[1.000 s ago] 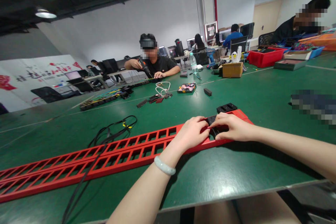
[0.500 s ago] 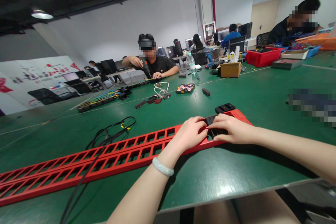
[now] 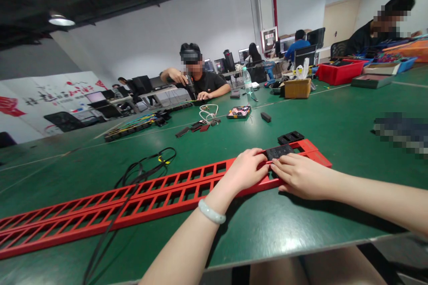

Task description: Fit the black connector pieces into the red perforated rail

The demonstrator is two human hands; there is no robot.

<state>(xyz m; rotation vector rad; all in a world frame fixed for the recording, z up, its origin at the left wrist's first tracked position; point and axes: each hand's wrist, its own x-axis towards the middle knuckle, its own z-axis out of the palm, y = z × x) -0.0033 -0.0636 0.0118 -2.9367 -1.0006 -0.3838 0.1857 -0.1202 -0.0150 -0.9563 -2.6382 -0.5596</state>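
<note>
A long red lattice frame point(image 3: 160, 191) lies across the green table point(image 3: 301, 227). A black plastic part point(image 3: 279, 151) sits in the frame's right end. My left hand point(image 3: 245, 171), with a pale bangle on its wrist, is curled with its fingertips gripping the part's left end. Just below the part, my right hand point(image 3: 299, 174) lies flat on the frame with its fingertips touching the part's near edge. A second black part point(image 3: 290, 137) lies loose on the table just beyond the frame.
Black cables point(image 3: 143, 170) cross the frame at left. Small black pieces point(image 3: 197, 127), a white cord and a tray point(image 3: 238, 111) lie mid-table. A person point(image 3: 197, 80) works with a power tool opposite. A cardboard box point(image 3: 297, 88) and red bin point(image 3: 339, 72) stand far right.
My right hand has slid back toward me off the black part, leaving its top uncovered. My left hand stays at the part's left end.
</note>
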